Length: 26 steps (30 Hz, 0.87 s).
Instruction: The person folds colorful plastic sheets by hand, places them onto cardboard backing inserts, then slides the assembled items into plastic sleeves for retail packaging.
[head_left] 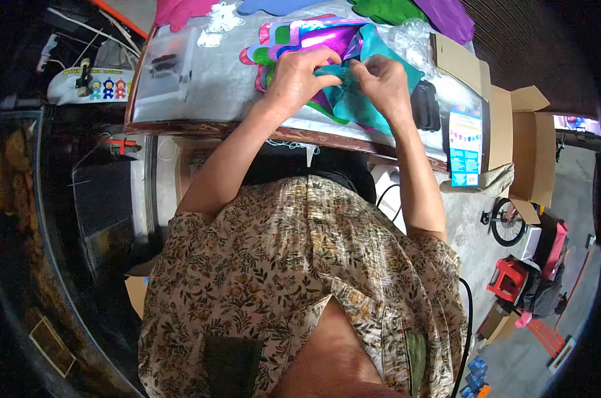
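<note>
A flat teal foil balloon [360, 108] lies near the front edge of the table under both of my hands. My left hand [299, 78] pinches its left part between thumb and fingers. Close beside it, my right hand [385, 81] is closed on the same teal foil, thumb against the bent fingers. Exactly what the fingertips grip is partly hidden. Beneath and behind lies a stack of flat foil balloons with rounded lobes, including a shiny magenta one [324, 40], with pink, green and blue edges showing.
White string [221, 23] and a clear plastic bag [164, 66] lie on the table's left. Further foil pieces, green [390, 10] and purple [450, 18], are at the back. On the right are small black packets [425, 106], a printed card [466, 146] and an open cardboard box [531, 149].
</note>
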Motion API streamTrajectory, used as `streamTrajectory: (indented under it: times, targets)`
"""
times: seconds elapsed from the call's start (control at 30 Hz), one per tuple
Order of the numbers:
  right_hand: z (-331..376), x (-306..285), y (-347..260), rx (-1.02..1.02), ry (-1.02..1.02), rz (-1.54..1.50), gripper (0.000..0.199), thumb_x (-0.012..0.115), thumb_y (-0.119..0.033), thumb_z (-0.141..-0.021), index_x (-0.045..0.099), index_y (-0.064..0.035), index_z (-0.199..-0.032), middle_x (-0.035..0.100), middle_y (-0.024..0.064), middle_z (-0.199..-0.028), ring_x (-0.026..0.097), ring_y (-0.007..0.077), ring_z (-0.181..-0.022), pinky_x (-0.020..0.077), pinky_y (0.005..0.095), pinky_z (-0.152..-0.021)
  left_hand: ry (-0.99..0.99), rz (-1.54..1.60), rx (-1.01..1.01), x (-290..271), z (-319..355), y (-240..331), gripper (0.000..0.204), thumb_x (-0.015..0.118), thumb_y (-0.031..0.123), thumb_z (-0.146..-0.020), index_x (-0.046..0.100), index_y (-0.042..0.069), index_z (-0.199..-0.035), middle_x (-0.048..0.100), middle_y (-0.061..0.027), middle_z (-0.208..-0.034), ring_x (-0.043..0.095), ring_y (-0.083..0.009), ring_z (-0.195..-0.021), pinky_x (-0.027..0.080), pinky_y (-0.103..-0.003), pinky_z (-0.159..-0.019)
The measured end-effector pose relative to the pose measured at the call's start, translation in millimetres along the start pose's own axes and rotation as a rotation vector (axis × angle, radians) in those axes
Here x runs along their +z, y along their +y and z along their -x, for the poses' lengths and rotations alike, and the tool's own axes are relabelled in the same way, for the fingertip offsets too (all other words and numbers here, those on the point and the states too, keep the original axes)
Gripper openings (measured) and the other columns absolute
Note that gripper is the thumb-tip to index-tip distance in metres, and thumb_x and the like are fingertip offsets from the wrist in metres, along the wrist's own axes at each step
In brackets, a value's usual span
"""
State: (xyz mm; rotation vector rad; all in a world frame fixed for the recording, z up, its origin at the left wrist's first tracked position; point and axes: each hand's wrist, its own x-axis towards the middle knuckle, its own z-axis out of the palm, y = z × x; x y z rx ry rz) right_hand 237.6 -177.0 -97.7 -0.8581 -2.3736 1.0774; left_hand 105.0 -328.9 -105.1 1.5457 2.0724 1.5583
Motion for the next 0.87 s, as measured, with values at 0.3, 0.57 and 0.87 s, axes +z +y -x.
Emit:
streamTrajectory:
  times: [0.3, 0.57, 0.87]
  targets:
    - [-10.1, -3.3, 40.9, 0.146, -0.126, -0.229, 0.017, 0.069, -0.012, -0.092, 0.071, 0.0049, -0.094, 0.071, 0.0056, -0.083, 0.063, 0.0111, -0.066, 0.0513, 0.0281, -0.06, -0.016, -0.188, -0.222, -14.5, -5.6, -36.6, 0.027, 0.081, 0.011, -0.082, 0.073, 0.005, -0.107, 0.073, -0.0083, -0.087, 0.066, -0.0209, -0.071, 0.052, -0.034, -0.065]
    - [-5.7, -10.0, 36.5, 0.196, -0.171, -0.329, 0.017, 0.071, -0.014, -0.091, 0.072, 0.0028, -0.096, 0.071, 0.0037, -0.083, 0.062, 0.01, -0.068, 0.0498, 0.0267, -0.065, -0.087, -0.357, 0.234, 7.1, -17.4, -17.0, 0.031, 0.075, 0.009, -0.084, 0.071, 0.006, -0.115, 0.069, -0.0129, -0.12, 0.064, -0.0317, -0.11, 0.052, -0.041, -0.092]
    - [-78.1, -171.6, -36.4, 0.143, -0.463, -0.362, 0.016, 0.068, -0.014, -0.091, 0.074, -0.0021, -0.099, 0.077, 0.0085, -0.093, 0.072, 0.0161, -0.079, 0.0587, 0.0324, -0.077, -0.195, -0.348, 0.268, 14.8, -5.9, -35.2, 0.036, 0.073, 0.012, -0.085, 0.07, 0.009, -0.121, 0.064, -0.0148, -0.128, 0.059, -0.0298, -0.121, 0.047, -0.045, -0.105]
